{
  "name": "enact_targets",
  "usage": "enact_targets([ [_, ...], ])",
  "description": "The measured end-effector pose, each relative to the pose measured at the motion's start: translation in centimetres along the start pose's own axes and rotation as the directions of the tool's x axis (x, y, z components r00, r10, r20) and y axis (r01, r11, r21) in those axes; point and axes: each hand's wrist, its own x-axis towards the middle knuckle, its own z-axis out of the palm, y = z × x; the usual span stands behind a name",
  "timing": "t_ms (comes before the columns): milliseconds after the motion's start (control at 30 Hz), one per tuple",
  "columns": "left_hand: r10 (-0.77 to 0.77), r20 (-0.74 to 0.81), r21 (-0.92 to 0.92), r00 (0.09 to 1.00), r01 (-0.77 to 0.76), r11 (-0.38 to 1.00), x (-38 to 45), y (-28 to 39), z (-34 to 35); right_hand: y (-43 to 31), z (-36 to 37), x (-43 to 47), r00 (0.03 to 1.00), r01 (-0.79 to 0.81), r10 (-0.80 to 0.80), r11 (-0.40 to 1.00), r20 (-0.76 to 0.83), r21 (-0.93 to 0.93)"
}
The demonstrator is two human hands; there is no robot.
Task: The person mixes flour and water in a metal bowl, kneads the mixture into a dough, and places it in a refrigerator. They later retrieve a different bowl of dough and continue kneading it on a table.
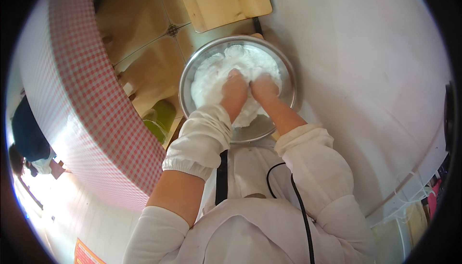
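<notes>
A round stainless steel basin [292, 94] stands in front of me, close to my apron. Inside lies a white, lumpy, flour-like mass [209, 80], spread over most of the bottom; a bare patch of metal shows at the near side. My left hand [235, 89] presses into the middle of the mass with its fingers bent down. Just right of it, my right hand [266, 88] is in the mass too, its outline blurred. The fingertips of both hands are hidden. White sleeve covers [202, 137] are on my forearms.
A wooden board [227, 0] is beyond the basin. To the left hangs a red-and-white checked cloth [97, 94] along a curved-looking edge, with a green container [160, 119] on the tiled floor [144, 62]. A pale wall-like surface [361, 65] rises at right. A black cord [303, 210] hangs over my apron.
</notes>
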Motion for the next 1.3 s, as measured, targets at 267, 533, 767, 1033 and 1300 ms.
enact_targets([
  [267,0.085,-0.046,-0.039,0.995,-0.087,0.995,-0.4,0.1,-1.1,0.7,1.0,1.0,0.997,0.026,-0.029,0.999,-0.076,-0.041],
  [533,0.47,-0.334,0.337,0.817,-0.363,0.869,-0.6,-6.4,-4.8,2.0,1.4,0.9,0.957,0.213,-0.239,0.964,-0.165,-0.162],
  [767,0.247,-0.377,0.196,0.893,-0.184,0.963,-1.3,-8.8,-1.2,-0.6,0.3,2.0,0.917,0.249,-0.31,0.936,-0.251,-0.247],
  [1033,-0.014,-0.349,-0.068,0.937,-0.011,0.998,-4.4,-8.5,3.0,-3.9,-0.3,3.2,0.869,0.348,-0.413,0.902,-0.271,-0.257],
  [1300,0.212,-0.143,0.151,0.967,-0.19,0.97,-6.4,-9.8,-0.6,-1.6,-1.2,0.5,0.616,0.593,-0.641,0.76,-0.457,-0.266],
])
